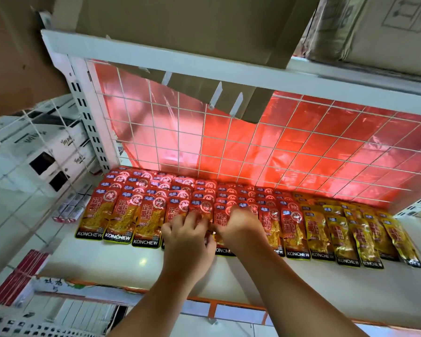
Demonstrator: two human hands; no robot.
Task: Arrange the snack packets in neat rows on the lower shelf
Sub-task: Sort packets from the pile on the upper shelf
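We had both hands low over the middle of the lower shelf (112, 261), where the red packets (122, 215) lay in overlapping columns running back toward the wire grid (253, 152). Our left hand (188, 231) had its grip curled onto the front one of the red packets in its column, thumb out to the side. The right hand (241, 224) lay just beside it, touching the next column, but its fingertips were smeared and we could not tell whether that grip held a packet or only pressed on it.

To do this step well, we judged that each front packet should be drawn level with the bottom edges of its neighbours on the left, which already made a fair line. Each should overlap the one behind evenly. Light pressure would be wise, since the glossy wrappers looked likely to slide and drag the stack askew.

To the right, the yellow packets (338, 229) fanned out at a slant and their front edges stepped unevenly. A red plastic sheet (301, 142) hung behind the grid. A cardboard box (180, 25) on the shelf above overhung it, leaving little headroom, and the orange rail (212, 305) ran under our forearms.
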